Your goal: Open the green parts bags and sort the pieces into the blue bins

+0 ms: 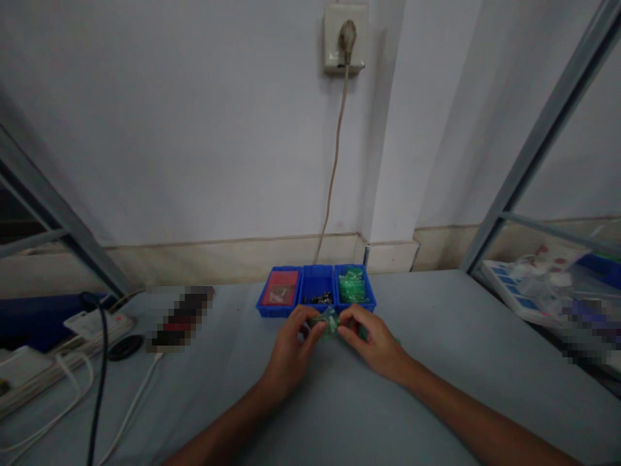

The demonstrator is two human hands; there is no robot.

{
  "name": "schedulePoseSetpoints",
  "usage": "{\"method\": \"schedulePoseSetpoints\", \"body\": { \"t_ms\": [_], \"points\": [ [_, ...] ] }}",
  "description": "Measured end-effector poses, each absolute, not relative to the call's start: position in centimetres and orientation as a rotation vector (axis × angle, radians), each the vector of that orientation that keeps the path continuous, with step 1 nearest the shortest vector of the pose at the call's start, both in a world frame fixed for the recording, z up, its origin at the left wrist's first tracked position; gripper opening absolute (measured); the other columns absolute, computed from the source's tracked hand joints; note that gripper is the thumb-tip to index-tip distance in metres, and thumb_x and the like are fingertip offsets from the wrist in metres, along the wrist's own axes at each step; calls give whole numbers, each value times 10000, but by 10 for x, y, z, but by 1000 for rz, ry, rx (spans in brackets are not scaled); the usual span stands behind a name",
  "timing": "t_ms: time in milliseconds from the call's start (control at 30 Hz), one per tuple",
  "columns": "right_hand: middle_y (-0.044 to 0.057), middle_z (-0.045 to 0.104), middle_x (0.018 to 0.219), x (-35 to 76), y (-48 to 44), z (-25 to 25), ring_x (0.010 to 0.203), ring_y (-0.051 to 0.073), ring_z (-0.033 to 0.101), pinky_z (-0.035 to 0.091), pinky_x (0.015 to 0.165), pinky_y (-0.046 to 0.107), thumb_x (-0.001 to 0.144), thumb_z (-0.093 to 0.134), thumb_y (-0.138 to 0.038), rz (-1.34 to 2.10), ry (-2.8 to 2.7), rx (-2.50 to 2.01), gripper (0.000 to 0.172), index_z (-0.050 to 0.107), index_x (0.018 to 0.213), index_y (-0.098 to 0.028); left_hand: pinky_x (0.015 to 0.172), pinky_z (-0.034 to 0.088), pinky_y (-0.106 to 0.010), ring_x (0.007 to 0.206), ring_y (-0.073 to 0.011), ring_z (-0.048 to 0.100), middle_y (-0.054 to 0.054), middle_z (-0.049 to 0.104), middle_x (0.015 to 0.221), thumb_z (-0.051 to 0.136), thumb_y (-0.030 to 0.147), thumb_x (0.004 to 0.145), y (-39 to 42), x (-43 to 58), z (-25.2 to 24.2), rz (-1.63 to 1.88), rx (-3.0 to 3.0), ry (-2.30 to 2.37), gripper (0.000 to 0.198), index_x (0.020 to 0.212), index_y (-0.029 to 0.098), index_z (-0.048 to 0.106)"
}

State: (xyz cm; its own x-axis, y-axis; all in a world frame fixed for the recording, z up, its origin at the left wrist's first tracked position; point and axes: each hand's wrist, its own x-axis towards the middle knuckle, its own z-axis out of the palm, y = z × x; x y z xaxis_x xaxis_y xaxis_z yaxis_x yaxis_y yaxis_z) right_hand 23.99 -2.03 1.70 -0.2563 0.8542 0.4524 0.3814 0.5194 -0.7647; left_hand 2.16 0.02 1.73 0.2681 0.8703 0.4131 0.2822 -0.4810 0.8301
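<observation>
Between my two hands is a small clear-green plastic bag (pixel 330 321), pinched at both sides just in front of the blue bins. My left hand (pixel 297 343) is closed on its left edge with thumb and fingertips. The right edge is in the pinch of my right hand (pixel 369 336), and more green shows under those fingers. Behind them stands a blue three-part bin (pixel 262 307). Its left part holds a red sheet (pixel 285 279) with a clear bag on it, the middle holds small dark and shiny parts (pixel 322 298), and the right holds green bags (pixel 352 285).
A power strip (pixel 114 323) with cables lies on the left of the grey table (pixel 204 401), beside a round black object (pixel 126 347) and a blurred-out item. Metal frame posts (pixel 514 162) rise at both sides. Plastic bags (pixel 538 278) lie beyond the right post.
</observation>
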Motion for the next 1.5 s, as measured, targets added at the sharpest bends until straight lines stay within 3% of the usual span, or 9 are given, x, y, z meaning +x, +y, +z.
{"method": "schedulePoseSetpoints", "body": {
  "t_ms": [167, 300, 500, 667, 1000, 1200, 1333, 1433, 1500],
  "points": [
    [2, 625, 884, 241, -18, 15, 778, 169, 578, 436, 719, 286, 1029, 625, -381, 733, -1771, -1070, 162, 641, 1031, -220, 733, 460, -277, 770, -174, 591, -7, 686, 837, 674, 402, 976, 1, 21, 15, 1102, 1889, 1028, 208, 971, 202, 727],
    [-24, 595, 822, 241, -16, 12, 741, 162, 549, 406, 677, 272, 976, 709, -427, 893, -1731, -1053, 238, 648, 1089, -227, 749, 476, -288, 778, -179, 600, -16, 702, 867, 703, 407, 953, 2, 21, 13, 1137, 1900, 1029, 212, 1011, 207, 748],
    [-35, 528, 770, 239, -15, 12, 716, 152, 499, 381, 668, 268, 999, 673, -460, 880, -1671, -1010, 269, 613, 917, -211, 802, 519, -305, 910, -202, 675, -46, 736, 1020, 588, 415, 1023, -1, 23, 18, 1087, 1855, 1002, 236, 1117, 218, 677],
    [-24, 542, 789, 240, -13, 12, 733, 160, 506, 395, 677, 272, 1006, 654, -503, 865, -1695, -997, 306, 636, 934, -206, 782, 499, -295, 875, -189, 642, -39, 689, 975, 582, 394, 1028, -2, 23, 21, 1086, 1946, 964, 202, 1035, 206, 656],
    [59, 620, 1081, 238, -20, 10, 842, 188, 578, 498, 799, 325, 1072, 514, -294, 599, -1735, -1012, 145, 555, 1203, -246, 727, 447, -279, 768, -171, 560, -1, 612, 816, 550, 412, 1041, -1, 24, 20, 1138, 1898, 1031, 266, 896, 196, 607],
    [98, 558, 1245, 242, -22, 14, 905, 210, 586, 530, 800, 353, 1012, 616, -212, 465, -1932, -958, 418, 565, 1412, -325, 737, 449, -275, 778, -170, 553, 0, 602, 816, 568, 455, 1031, 0, 24, 19, 1135, 1818, 964, 307, 892, 185, 615],
    [51, 620, 958, 241, -23, 15, 851, 212, 585, 499, 786, 342, 1048, 609, -353, 449, -1955, -984, 167, 708, 1135, -250, 710, 440, -274, 760, -172, 551, -7, 602, 796, 491, 493, 1065, -2, 24, 19, 1046, 1846, 973, 402, 855, 179, 625],
    [-7, 513, 700, 239, -22, 16, 670, 172, 493, 414, 644, 300, 1078, 535, -450, 490, -1859, -1068, 398, 603, 764, -214, 696, 440, -279, 724, -168, 538, 0, 574, 758, 382, 475, 1104, -2, 23, 16, 1051, 1874, 1039, 449, 840, 185, 602],
    [-28, 445, 659, 237, -20, 15, 629, 156, 436, 354, 586, 282, 1068, 530, -498, 563, -1770, -1112, 462, 515, 701, -217, 693, 452, -271, 720, -158, 531, 3, 589, 837, 471, 417, 1078, -2, 23, 14, 1111, 1907, 1079, 274, 1007, 195, 616]
  ]
}}
